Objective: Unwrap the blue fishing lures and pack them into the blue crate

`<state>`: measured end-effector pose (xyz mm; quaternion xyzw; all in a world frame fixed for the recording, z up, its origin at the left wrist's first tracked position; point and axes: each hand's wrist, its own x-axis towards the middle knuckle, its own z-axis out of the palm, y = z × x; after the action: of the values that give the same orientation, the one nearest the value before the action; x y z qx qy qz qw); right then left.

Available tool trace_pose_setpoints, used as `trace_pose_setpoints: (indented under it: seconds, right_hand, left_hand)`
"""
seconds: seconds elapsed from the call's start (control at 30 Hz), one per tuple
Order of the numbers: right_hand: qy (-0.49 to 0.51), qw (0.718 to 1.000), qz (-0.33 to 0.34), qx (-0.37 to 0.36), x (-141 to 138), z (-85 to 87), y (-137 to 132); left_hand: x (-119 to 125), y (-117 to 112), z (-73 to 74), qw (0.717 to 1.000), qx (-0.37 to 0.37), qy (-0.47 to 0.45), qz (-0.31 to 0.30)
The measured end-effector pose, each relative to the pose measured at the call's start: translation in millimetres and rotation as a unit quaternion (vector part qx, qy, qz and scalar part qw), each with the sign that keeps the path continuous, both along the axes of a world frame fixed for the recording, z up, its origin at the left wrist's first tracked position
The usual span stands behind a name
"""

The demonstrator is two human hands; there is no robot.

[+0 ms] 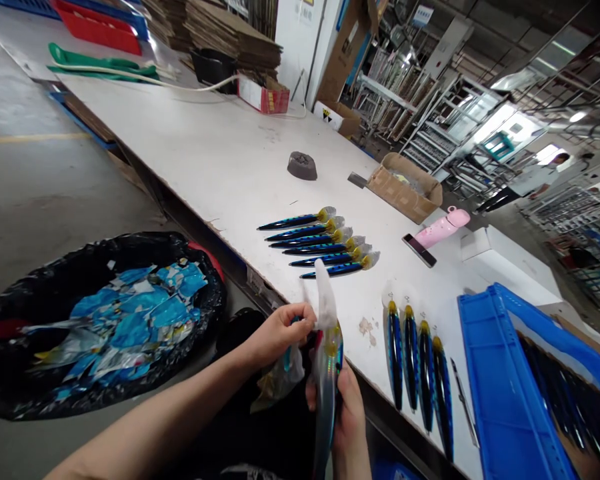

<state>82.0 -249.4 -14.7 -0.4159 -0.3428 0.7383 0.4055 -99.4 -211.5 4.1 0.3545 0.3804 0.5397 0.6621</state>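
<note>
My right hand [349, 407] is wrapped round a fishing lure [326, 387] with a silvery, shiny side and a dark blue edge. The lure stands nearly upright, its pale translucent lip [325, 297] pointing up. Close beside that lip, my left hand [287, 328] is closed in a pinch on a crumpled piece of plastic film [280, 379], which hangs below the fingers. Past my hands, several blue-black lures [305, 240] with yellow heads and clear lips lie in a slanted row. Several more lures [424, 373] lie side by side to the right.
A black-lined bin [10, 293] with blue film scraps [145, 313] stands at left. On the white table [190, 147] are a dark block [302, 165], carton [405, 190], phone [419, 251], pink bottle [443, 228], slim knife-like tool [464, 403] and blue crate [505, 393] of lures.
</note>
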Motion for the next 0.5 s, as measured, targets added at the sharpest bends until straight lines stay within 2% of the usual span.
trace_pose_setpoints:
  seconds: [0.1, 0.17, 0.27, 0.33, 0.4, 0.43, 0.47, 0.5]
  right_hand:
    - [0.12, 0.99, 0.011, -0.069, -9, -9.4, 0]
    - [0.208, 0.973, 0.043, -0.091, -12, -14.3, 3]
    - [0.348, 0.935, 0.057, -0.036, -3, -9.6, 12]
    - [0.346, 0.938, 0.028, 0.007, 10, 2.6, 19]
    - [0.232, 0.972, -0.032, 0.032, 24, 16.6, 27]
    - [0.145, 0.986, -0.064, 0.042, 29, 22.0, 31]
    - [0.054, 0.992, -0.097, 0.056, 34, 25.4, 34]
    - [-0.033, 0.989, -0.125, 0.073, 37, 26.6, 38]
  left_hand:
    - [9, -2, -5.6, 0.985, -0.024, -0.164, -0.042]
    - [14, -1, -14.4, 0.971, -0.032, -0.23, -0.052]
    - [10, 2, -39.8, 0.966, -0.078, -0.248, -0.018]
    - [-8, 2, -64.1, 0.976, -0.126, -0.167, 0.057]
    - [-43, -3, -91.2, 0.97, -0.162, -0.002, 0.181]
    - [-66, -7, -104.7, 0.948, -0.164, 0.101, 0.255]
    - [-91, -12, -117.6, 0.91, -0.164, 0.195, 0.328]
    - [-117, -17, -129.6, 0.873, -0.165, 0.288, 0.357]
